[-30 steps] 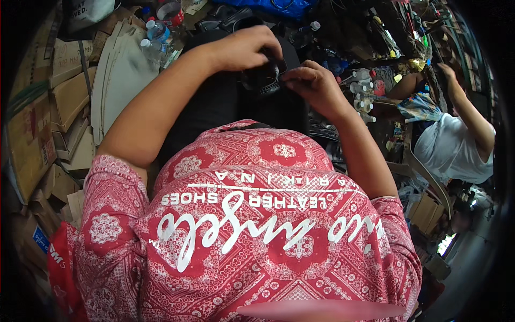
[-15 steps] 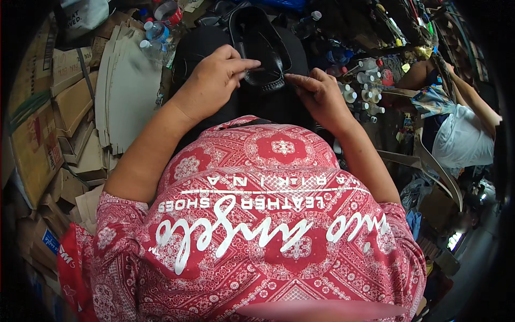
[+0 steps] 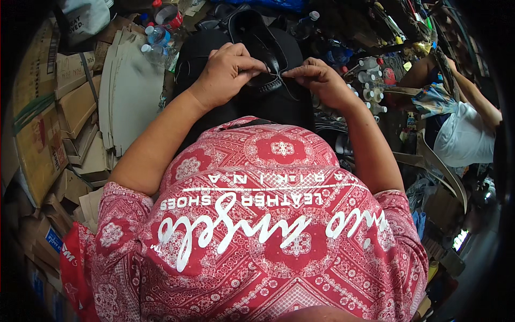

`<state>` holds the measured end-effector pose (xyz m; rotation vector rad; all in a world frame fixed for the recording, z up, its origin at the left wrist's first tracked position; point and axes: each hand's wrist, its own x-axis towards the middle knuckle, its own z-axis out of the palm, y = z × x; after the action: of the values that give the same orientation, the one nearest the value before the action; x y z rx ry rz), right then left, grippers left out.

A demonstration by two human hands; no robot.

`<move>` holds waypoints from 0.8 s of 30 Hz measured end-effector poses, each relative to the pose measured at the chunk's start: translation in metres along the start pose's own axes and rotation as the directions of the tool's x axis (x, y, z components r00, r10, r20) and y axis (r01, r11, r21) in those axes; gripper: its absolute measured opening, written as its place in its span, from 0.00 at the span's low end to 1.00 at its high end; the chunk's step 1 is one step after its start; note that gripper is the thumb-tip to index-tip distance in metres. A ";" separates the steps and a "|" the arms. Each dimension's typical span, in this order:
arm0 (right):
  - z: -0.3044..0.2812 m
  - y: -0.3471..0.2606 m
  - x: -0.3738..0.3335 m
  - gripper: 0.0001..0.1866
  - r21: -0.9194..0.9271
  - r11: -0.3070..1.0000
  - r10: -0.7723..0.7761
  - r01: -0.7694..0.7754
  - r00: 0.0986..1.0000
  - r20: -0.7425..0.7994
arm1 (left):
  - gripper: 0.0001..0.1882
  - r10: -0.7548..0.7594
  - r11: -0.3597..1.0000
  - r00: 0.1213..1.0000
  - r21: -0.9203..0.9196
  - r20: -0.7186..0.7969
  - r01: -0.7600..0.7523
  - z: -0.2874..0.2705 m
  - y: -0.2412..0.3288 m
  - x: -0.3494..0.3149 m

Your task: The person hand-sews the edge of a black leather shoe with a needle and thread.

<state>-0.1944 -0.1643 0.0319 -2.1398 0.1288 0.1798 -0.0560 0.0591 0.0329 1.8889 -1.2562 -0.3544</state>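
Head view: black shoe [image 3: 274, 53] on the lap, over dark trousers [image 3: 198, 45], between both hands. Left hand [image 3: 224, 71] pinched nearly closed at the shoe's near opening, right hand [image 3: 324, 80] likewise, fingertips facing just across; whatever sits between either pair too fine to tell. Cardboard [image 3: 80, 110] stacked left; bottles [image 3: 371, 80] grouped right, near a person in white [image 3: 464, 137].
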 end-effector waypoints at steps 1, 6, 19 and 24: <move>-0.003 0.000 0.004 0.17 -0.007 1.000 -0.019 0.019 0.999 0.026 | 0.10 -0.001 1.000 1.000 0.002 0.000 0.001 0.002 -0.003 0.000; -0.009 -0.002 0.015 0.14 0.033 0.999 -0.038 0.035 0.995 0.087 | 0.10 -0.007 0.995 1.000 0.098 0.017 0.005 0.003 -0.008 0.001; -0.008 0.006 0.020 0.14 0.180 0.984 -0.015 -0.015 0.986 0.166 | 0.08 -0.020 0.994 1.000 0.107 0.017 0.018 0.010 -0.008 0.001; -0.005 0.007 0.027 0.15 0.194 0.981 -0.031 -0.004 0.984 0.177 | 0.05 0.073 0.997 0.994 0.022 0.077 -0.075 0.009 -0.022 0.019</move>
<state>-0.1688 -0.1725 0.0242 -1.9197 0.0252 0.3380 -0.0389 0.0421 0.0138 1.8598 -1.3829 -0.3756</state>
